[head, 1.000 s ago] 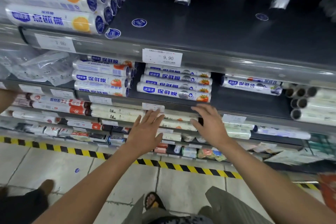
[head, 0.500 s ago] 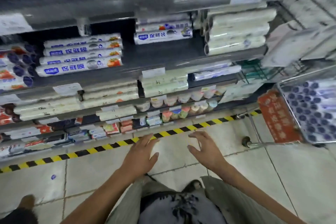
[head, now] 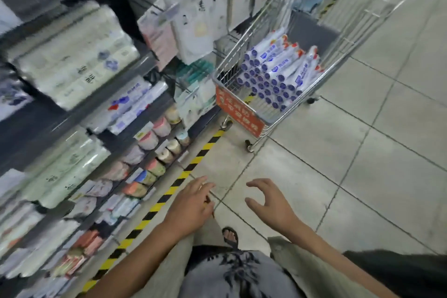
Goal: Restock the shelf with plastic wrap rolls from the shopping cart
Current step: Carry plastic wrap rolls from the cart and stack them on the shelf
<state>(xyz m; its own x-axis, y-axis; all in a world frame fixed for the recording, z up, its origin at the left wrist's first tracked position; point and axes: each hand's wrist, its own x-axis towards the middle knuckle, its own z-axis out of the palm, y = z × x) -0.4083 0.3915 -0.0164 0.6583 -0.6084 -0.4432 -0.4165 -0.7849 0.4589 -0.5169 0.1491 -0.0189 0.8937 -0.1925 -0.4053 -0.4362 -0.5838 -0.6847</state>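
A metal shopping cart (head: 312, 80) stands on the tiled floor at upper right, with a red sign on its near end. Inside it lies a stack of white plastic wrap rolls (head: 273, 72) with blue end caps. The shelf (head: 79, 109) runs along the left, blurred, stocked with white rolls and small packages. My left hand (head: 191, 205) hangs over the floor below the cart, fingers relaxed and holding nothing. My right hand (head: 268, 203) is beside it with fingers spread and slightly curved, also holding nothing. Both hands are well short of the cart.
A yellow-and-black striped line (head: 169, 193) marks the floor along the shelf base. White hanging packages (head: 193, 19) jut out between the shelf and the cart. My sandalled foot (head: 229, 236) shows below my hands. Grey floor tiles stretch to the right.
The view has swung from the shelf toward the right, bringing the cart fully into sight. Both hands have left the shelf and dropped over the floor, still holding nothing.
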